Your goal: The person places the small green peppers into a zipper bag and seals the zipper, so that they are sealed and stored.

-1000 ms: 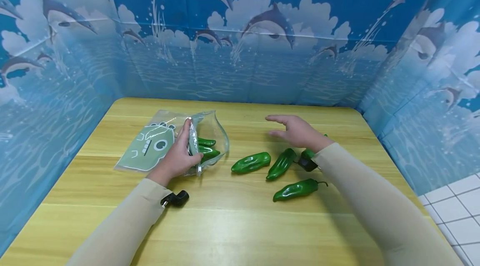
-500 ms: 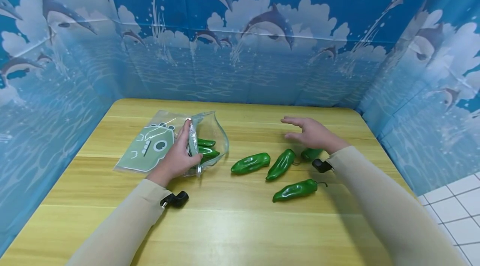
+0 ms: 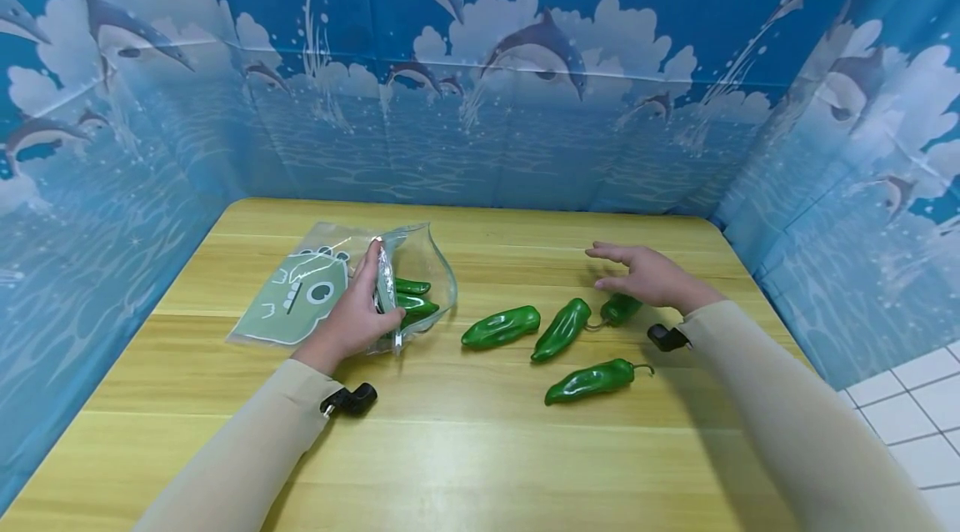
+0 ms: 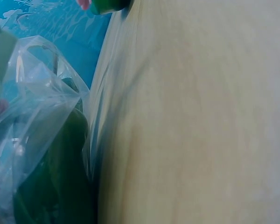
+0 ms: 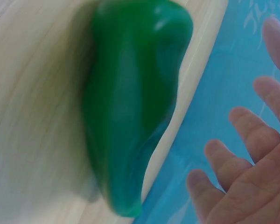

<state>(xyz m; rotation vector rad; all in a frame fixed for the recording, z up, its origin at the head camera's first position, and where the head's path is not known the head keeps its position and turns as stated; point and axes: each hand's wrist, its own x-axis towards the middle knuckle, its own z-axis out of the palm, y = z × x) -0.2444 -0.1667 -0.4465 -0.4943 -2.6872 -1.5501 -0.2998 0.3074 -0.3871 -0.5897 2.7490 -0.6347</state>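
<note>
My left hand (image 3: 351, 313) grips a clear zip bag (image 3: 303, 286) near its mouth, at the left of the table. A pale green cartoon face is printed on the bag. Several green peppers (image 3: 418, 307) show through the clear plastic by the opening; in the left wrist view one dark green pepper (image 4: 60, 172) fills the bag's lower part. At the right, my right hand (image 3: 651, 275) hovers with fingers spread, holding nothing. Partly under it lies a green pepper (image 3: 619, 311) with a curled stem. The right wrist view has a pepper (image 5: 133, 107) beside the open fingers (image 5: 254, 135).
On the wooden table (image 3: 450, 465), a pepper (image 3: 501, 327) lies right of the bag and another pepper (image 3: 561, 330) slants beside it. A third pepper (image 3: 590, 382) with a thin stem lies closer to me. A blue dolphin-print curtain (image 3: 480, 132) hangs round the table's back and sides.
My right hand has moved right and slightly toward me, over the far right pepper, uncovering more of its stem end. The left hand and the bag stay in place.
</note>
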